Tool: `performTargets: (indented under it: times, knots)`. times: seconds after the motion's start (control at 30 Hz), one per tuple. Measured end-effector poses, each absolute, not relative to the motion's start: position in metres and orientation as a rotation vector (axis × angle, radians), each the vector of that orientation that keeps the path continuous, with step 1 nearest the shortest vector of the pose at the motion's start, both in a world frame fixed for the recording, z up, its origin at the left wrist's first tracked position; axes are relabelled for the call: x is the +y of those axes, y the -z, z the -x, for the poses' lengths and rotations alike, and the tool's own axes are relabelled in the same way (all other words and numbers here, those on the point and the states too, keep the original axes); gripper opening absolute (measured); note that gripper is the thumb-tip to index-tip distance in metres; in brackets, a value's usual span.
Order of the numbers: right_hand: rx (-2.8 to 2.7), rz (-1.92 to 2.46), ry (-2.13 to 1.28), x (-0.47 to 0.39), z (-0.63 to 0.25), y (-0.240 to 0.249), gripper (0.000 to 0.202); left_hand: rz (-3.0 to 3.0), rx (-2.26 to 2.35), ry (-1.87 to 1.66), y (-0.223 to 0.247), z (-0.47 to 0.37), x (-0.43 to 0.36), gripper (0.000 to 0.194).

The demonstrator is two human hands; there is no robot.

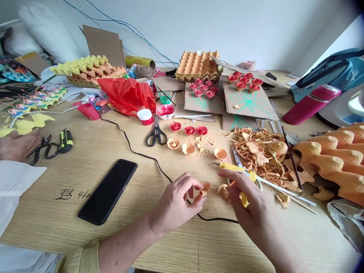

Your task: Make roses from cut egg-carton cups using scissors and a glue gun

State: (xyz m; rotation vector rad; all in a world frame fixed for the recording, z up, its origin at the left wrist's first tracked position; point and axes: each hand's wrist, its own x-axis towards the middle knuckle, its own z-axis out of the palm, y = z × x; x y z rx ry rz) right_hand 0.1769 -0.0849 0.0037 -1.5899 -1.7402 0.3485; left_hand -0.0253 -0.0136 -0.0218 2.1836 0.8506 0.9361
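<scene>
Pinched between the thumb and fingers of my left hand (182, 195) is a small curled orange petal piece (205, 188), apparently cut from egg-tray pulp. My right hand (253, 204), slightly blurred, has its fingers apart over a yellow hot glue gun (227, 167); the hand hides part of the gun, and I cannot make out firm contact. A pale glue stick (273, 185) reaches out behind the gun. Scissors (237, 157) lie partly under it. Beyond my hands sit an orange cup piece (220, 153), two unpainted flowers (188, 148) and several red roses (190, 130).
A pile of orange scraps (258, 151) and an egg tray (335, 151) are at right. Left are a phone (108, 191), black scissors (156, 135) and a black cord (127, 142). Another person's hand (19, 144) is at far left. Painted roses stand on cardboard (250, 100).
</scene>
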Motion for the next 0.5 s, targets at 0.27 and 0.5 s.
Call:
performTargets:
  times: [0.27,0.5]
  knots:
    - [-1.771,1.463,-1.094,-0.071,-0.169,-0.014,0.023,-2.010,0.941,-1.137,0.003,0.032,-0.009,0.012]
    - [-1.502,1.126,-1.253,-0.088,-0.188,-0.014,0.034,-1.988,1.003,-1.034,0.014,0.029,-0.005,0.012]
